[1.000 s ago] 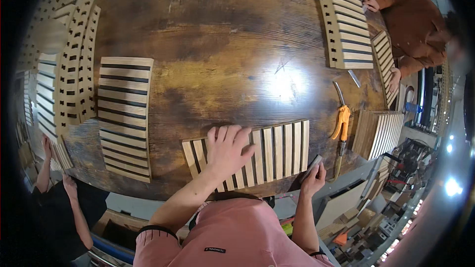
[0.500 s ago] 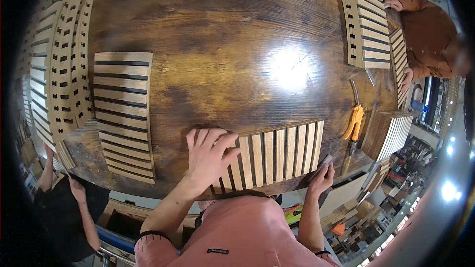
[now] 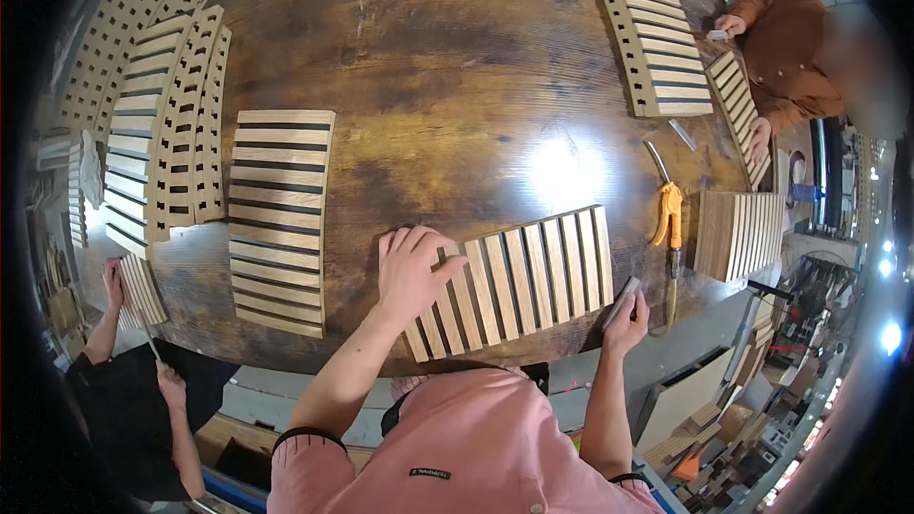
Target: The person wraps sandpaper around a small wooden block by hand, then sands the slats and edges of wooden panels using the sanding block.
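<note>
At 6 o'clock on the dark wooden worktop lies a slatted wood panel, near the front edge. Left hand rests flat on its left end, fingers spread apart. Right hand at the panel's right corner, fingers closed around a small grey block. Orange-handled tool at 3 o'clock, just beside the panel. Second slatted panel at 9 o'clock, apart.

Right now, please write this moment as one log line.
left hand flat on slatted wooden panel | right hand holds small block at table edge
</note>
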### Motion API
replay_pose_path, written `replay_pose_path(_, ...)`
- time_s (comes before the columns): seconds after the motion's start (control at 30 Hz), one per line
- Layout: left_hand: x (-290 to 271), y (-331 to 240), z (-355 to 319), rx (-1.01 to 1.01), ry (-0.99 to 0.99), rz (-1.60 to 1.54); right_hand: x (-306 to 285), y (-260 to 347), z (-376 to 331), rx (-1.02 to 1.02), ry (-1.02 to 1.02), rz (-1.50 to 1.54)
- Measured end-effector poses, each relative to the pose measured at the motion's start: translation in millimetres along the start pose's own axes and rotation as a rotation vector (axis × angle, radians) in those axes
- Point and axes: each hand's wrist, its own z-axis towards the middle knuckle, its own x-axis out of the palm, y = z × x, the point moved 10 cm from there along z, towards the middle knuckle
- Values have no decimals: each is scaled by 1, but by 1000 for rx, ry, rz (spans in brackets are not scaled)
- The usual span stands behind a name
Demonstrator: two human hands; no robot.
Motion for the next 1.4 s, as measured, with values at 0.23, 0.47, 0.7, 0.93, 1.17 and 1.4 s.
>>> replay_pose_path(0.23, -18, 3, -15, -20, -22, 99, -1, 8, 0, -56, -36, 19)
replay_pose_path(0.47, -37, 22, -49, -73, -54, 102, -5, 15, -2, -16, -54, 76)
replay_pose_path(0.7, -29, 37, -57, -166, 117, 102, -4, 7, 1, -42, -74, 68)
replay_pose_path(0.93, -1, 1, -28, -114, 179, 22, 3, 1, -45, 337, 222, 510)
replay_pose_path(1.17, 32, -25, -9, -114, 213, 2, 38, 93, -189, 899, 644, 998)
replay_pose_path(1.4, 16, -26, -11, -192, 355, -192, 43, 101, -186, 942, 656, 991)
